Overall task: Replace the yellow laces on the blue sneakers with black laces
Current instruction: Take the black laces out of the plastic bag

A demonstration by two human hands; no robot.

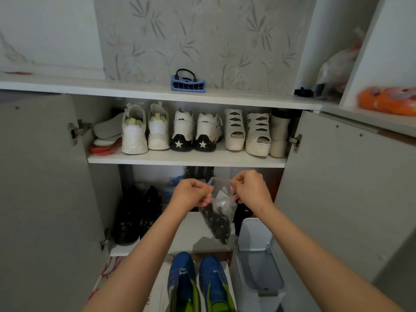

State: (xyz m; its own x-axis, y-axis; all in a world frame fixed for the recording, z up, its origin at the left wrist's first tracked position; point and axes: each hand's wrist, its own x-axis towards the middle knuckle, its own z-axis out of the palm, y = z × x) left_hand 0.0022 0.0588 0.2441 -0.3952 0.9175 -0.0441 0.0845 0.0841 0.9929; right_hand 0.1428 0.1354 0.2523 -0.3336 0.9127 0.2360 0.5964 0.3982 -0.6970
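Before the open cabinet (186,159), a clear bag (221,197) of black laces (217,221) is held up, its mouth pinched on either side by the left hand (191,192) and the right hand (249,188), both clamped on the plastic. The blue sneakers (195,280) are set on the floor just below, beside a grey bin (258,262). Should the mouth be pulled apart too sharply, the laces could be spilled into the bin.
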